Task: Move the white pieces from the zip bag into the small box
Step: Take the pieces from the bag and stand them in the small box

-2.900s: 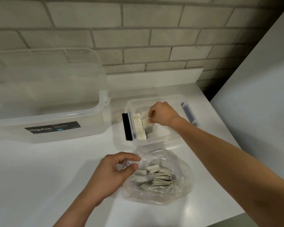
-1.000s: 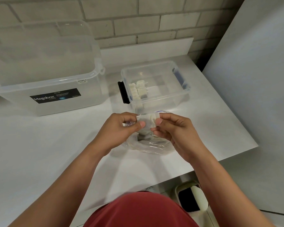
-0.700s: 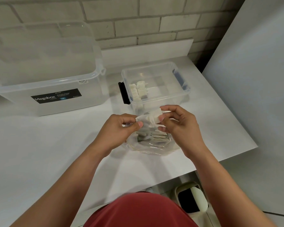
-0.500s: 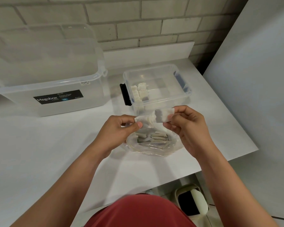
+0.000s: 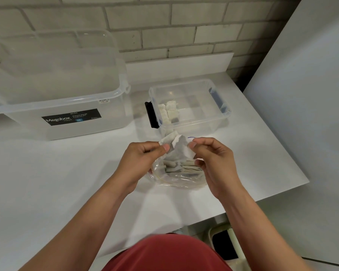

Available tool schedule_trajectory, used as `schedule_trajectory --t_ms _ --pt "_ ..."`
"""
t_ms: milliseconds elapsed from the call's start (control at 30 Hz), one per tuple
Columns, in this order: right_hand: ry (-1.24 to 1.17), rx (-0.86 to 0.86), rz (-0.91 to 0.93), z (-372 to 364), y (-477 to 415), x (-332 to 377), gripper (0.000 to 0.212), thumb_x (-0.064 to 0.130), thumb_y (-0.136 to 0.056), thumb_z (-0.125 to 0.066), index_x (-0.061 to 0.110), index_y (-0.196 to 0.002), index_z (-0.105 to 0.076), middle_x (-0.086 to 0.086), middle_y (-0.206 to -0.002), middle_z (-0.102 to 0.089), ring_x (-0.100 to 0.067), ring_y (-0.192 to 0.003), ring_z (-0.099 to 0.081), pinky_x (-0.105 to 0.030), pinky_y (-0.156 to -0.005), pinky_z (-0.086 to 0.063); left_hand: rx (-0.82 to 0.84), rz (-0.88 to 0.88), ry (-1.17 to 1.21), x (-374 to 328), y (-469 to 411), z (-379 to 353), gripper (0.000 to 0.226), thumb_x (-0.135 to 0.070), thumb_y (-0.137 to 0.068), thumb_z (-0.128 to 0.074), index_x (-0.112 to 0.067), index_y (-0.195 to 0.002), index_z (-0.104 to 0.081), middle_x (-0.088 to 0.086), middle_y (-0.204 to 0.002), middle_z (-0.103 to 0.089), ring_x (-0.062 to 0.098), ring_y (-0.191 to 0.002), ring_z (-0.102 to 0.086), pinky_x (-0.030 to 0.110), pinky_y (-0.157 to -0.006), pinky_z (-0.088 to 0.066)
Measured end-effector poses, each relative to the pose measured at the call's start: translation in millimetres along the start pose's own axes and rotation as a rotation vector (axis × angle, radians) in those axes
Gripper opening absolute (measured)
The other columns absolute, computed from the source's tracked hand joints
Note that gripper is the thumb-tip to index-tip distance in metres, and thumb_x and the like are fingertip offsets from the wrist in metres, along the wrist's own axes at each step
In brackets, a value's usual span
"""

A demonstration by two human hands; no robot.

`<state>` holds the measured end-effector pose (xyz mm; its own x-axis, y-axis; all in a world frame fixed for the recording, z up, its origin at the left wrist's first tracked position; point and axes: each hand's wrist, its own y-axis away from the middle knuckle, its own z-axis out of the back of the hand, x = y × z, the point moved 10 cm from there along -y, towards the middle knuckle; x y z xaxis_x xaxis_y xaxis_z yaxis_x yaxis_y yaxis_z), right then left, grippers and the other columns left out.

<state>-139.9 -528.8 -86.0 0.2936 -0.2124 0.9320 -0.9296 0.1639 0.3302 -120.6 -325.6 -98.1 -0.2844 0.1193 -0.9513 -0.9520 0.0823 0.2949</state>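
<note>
A clear zip bag [image 5: 176, 176] lies open on the white table [image 5: 67, 182], with several white pieces [image 5: 184, 166] inside it. Just above the bag, my left hand [image 5: 141, 163] pinches a white piece [image 5: 167, 139] between thumb and forefinger. My right hand [image 5: 213, 159] pinches a second white piece [image 5: 182, 148] that touches the first. Behind them stands the small clear box [image 5: 194, 122] with dark latches, open on top. A row of white pieces [image 5: 169, 112] stands at its left end.
A large clear Megabox tub [image 5: 57, 90] stands at the back left against the brick wall. A white panel [image 5: 301, 94] rises at the right. The table ends just right of the small box and close in front of me. A bin [image 5: 225, 245] sits on the floor below.
My right hand left the small box, came back to the bag and took hold of white pieces with my left hand. The two pieces now spread apart between the hands.
</note>
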Motion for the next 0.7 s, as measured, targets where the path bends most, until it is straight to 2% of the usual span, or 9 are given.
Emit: schedule_trajectory --t_ms 100,200,267,367,467,533,600,700 --pt "-0.106 -0.015 0.005 -1.9 0.6 -2.5 0.016 -0.003 -0.088 -0.075 0.012 -0.088 -0.071 -0.007 -0.079 -0.064 -0.018 -0.066 -0.059 -0.032 -0.068 -0.052 -0.01 0.014 0.026 2.8 0.8 -0.2 0.025 -0.033 -0.093 -0.072 -0.013 -0.079 -0.079 0.014 -0.074 -0.067 0.021 -0.063 -0.051 0.031 -0.055 -0.04" --pt "-0.144 0.029 0.018 -4.1 -1.4 -2.0 0.035 -0.012 -0.089 -0.067 0.013 -0.114 -0.071 -0.006 -0.087 -0.058 -0.02 -0.076 -0.066 -0.033 -0.076 -0.059 -0.008 0.018 0.016 4.6 -0.1 0.6 0.026 -0.034 -0.093 -0.073 -0.016 -0.075 -0.078 0.006 -0.07 -0.059 0.021 -0.063 -0.047 0.033 -0.057 -0.04" --pt "-0.099 0.062 0.03 -5.6 -3.1 -1.0 0.045 -0.014 -0.089 -0.063 0.016 -0.121 -0.073 -0.012 -0.094 -0.055 -0.024 -0.086 -0.068 -0.035 -0.081 -0.06 -0.004 0.015 0.015 3.5 -0.4 0.3 0.025 -0.034 -0.093 -0.072 -0.018 -0.075 -0.079 0.003 -0.07 -0.062 0.02 -0.063 -0.049 0.033 -0.058 -0.041" --pt "-0.075 0.115 0.034 -10.0 -1.1 1.9 0.03 -0.015 -0.09 -0.058 0.003 -0.107 -0.075 -0.019 -0.103 -0.065 -0.035 -0.095 -0.07 -0.036 -0.082 -0.061 0.006 0.021 0.047 1.3 -0.4 -2.5 0.023 -0.033 -0.094 -0.071 -0.021 -0.077 -0.08 -0.002 -0.068 -0.069 0.014 -0.059 -0.055 0.03 -0.056 -0.04" --pt "-0.086 0.162 -0.021 -17.7 1.2 -1.2 0.015 -0.009 -0.088 -0.066 -0.003 -0.102 -0.069 -0.021 -0.102 -0.073 -0.037 -0.098 -0.073 -0.042 -0.087 -0.061 0.01 0.016 0.052 1.3 -0.9 -4.1 0.022 -0.036 -0.094 -0.07 -0.021 -0.082 -0.082 0.0 -0.071 -0.069 0.015 -0.06 -0.054 0.03 -0.057 -0.04" --pt "0.011 0.151 -0.022 -19.9 -0.9 -3.2 0.018 -0.004 -0.087 -0.072 0.001 -0.105 -0.071 -0.021 -0.104 -0.075 -0.032 -0.092 -0.073 -0.04 -0.084 -0.061 0.028 0.012 0.043 2.3 -1.5 -5.0 0.022 -0.036 -0.095 -0.069 -0.021 -0.084 -0.082 0.002 -0.074 -0.068 0.016 -0.063 -0.054 0.032 -0.058 -0.04" --pt "0.126 0.115 0.022 -19.0 -3.9 -0.8 0.023 -0.001 -0.085 -0.077 0.009 -0.105 -0.074 -0.013 -0.094 -0.077 -0.024 -0.081 -0.071 -0.037 -0.08 -0.06 0.066 0.015 0.029 2.9 -1.3 -7.6 0.022 -0.033 -0.097 -0.067 -0.018 -0.087 -0.081 0.002 -0.078 -0.069 0.018 -0.068 -0.056 0.036 -0.062 -0.041" --pt "0.251 0.083 0.061 -16.0 -8.2 5.0 0.029 0.005 -0.081 -0.085 0.019 -0.103 -0.074 -0.009 -0.082 -0.077 -0.021 -0.071 -0.071 -0.043 -0.081 -0.063 0.111 0.024 0.028 2.1 -0.5 -10.4 0.02 -0.027 -0.098 -0.064 -0.019 -0.092 -0.082 -0.003 -0.083 -0.072 0.016 -0.071 -0.059 0.035 -0.063 -0.042"
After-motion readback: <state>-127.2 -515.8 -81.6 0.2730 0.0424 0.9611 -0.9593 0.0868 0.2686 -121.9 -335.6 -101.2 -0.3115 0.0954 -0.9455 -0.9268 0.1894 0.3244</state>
